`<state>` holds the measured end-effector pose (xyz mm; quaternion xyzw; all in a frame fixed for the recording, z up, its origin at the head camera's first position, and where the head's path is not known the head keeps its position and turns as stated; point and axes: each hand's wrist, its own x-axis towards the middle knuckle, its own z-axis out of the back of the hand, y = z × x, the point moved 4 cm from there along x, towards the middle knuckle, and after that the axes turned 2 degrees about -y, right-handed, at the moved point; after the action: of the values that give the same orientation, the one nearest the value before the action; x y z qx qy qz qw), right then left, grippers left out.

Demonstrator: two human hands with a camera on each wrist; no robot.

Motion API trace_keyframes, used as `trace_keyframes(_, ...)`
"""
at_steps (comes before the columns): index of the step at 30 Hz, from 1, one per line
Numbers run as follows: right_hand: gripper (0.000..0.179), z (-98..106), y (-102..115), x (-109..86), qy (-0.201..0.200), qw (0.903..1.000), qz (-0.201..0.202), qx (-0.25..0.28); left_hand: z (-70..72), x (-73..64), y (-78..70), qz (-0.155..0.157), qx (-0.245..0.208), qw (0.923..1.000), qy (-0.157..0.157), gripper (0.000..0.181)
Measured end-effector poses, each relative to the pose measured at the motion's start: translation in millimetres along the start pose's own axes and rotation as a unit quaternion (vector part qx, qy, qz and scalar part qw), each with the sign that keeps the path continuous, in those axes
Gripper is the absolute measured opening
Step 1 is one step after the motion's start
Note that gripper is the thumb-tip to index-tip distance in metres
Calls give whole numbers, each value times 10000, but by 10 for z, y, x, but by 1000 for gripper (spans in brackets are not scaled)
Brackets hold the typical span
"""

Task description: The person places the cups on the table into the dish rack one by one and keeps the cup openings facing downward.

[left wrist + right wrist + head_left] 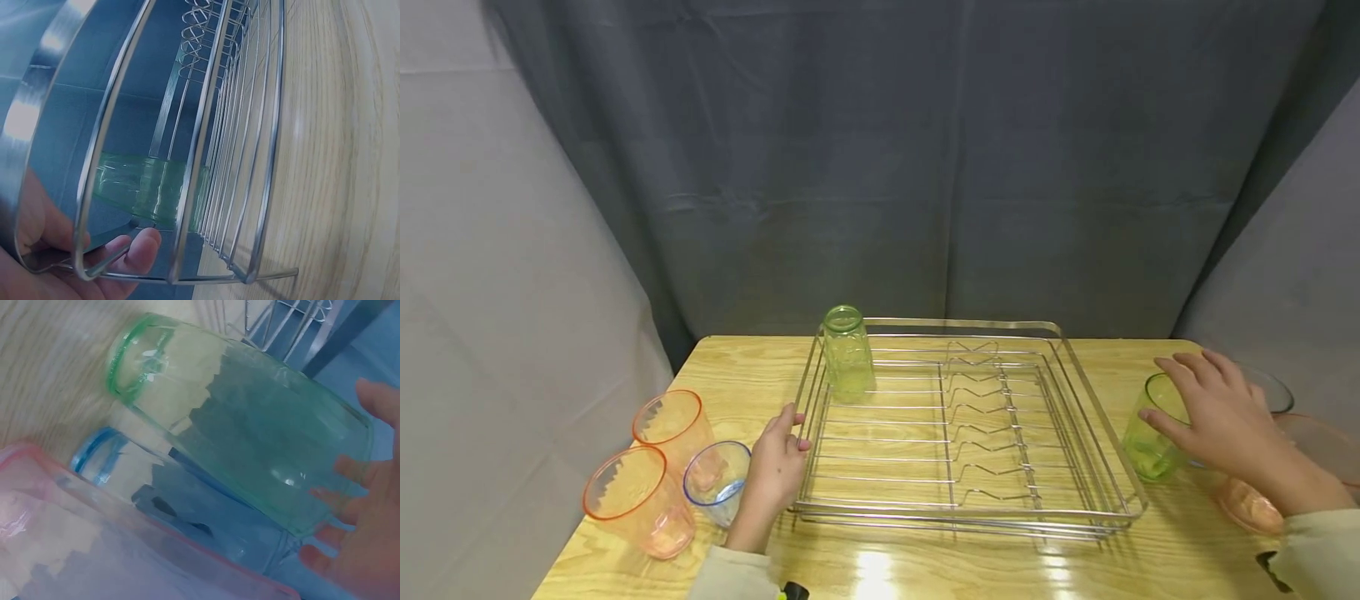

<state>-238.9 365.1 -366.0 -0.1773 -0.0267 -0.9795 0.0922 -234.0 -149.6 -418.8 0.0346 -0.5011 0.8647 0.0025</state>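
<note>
My left hand [775, 467] grips the left side of the wire dish rack [970, 511], its fingers reaching in around the rim and wires [134, 275]. Inside the rack's back left corner a green glass [850, 358] stands upside down. On the right, my right hand [1228, 417] is over an upright green glass [1150, 442], thumb and fingers spread apart. The right wrist view puts my fingertips [350, 472] at the mouth of this green glass [250, 425]. Beside it are a blue-tinted glass [181, 494] and a pinkish-orange glass [106, 537].
Left of the rack stand two orange-rimmed glasses [640, 508] [681, 433] and a blue-rimmed glass [718, 483], close to my left wrist. Another orange glass [1251, 504] is partly behind my right forearm. A dark curtain [887, 167] hangs behind the wooden table [842, 567].
</note>
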Motion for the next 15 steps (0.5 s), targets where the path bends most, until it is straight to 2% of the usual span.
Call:
trace_keyframes(8, 75, -91, -32, 7, 175, 9996, -119, -192, -3, 17, 13, 54, 32, 10000, -62, 53)
trace_keyframes(11, 75, -123, -32, -5, 173, 9995, -112, -257, -14, 25, 31, 169, 8, 9998, -71, 53)
trace_keyframes(15, 76, -158, -29, -15, 113, 9995, -67, -304, -13, 19, 38, 174, -15, 9998, -44, 53)
